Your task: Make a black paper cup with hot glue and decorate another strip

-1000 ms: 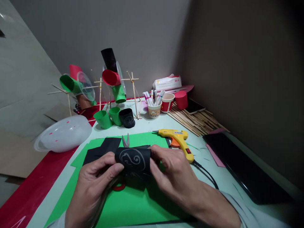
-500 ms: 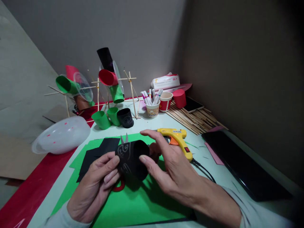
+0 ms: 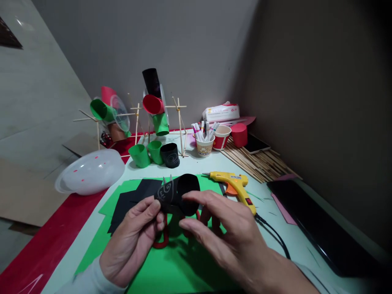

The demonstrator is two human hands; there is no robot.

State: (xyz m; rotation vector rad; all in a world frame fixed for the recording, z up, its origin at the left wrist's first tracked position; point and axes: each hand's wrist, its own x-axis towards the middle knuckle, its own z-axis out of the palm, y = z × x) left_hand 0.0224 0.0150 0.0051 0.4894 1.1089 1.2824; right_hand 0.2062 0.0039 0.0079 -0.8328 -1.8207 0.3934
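Note:
My left hand (image 3: 134,237) pinches the left end of a black paper tube (image 3: 165,194) with pale swirls drawn on it; its open end faces right. My right hand (image 3: 229,228) is at that open end, thumb and fingers spread apart, the index fingertip overlapping the rim. Whether that fingertip touches the paper I cannot tell. Beneath the tube, a pair of scissors with red handles (image 3: 162,241) lies on a green sheet (image 3: 180,269), partly hidden. Black paper pieces (image 3: 128,204) rest on the sheet's left side.
Right of the sheet lies a yellow glue gun (image 3: 229,178) with its cord. Behind stand green paper cups (image 3: 139,156), a black paper cup (image 3: 170,155), a stick frame (image 3: 180,126) with coloured tubes, and a cup of markers (image 3: 204,147). Wooden sticks (image 3: 245,159) and a black slab (image 3: 318,224) are at right.
The black tube has tilted, its open end rising. My right hand has moved down and away from the rim, its thumb leaving the tube. The view has shifted slightly left.

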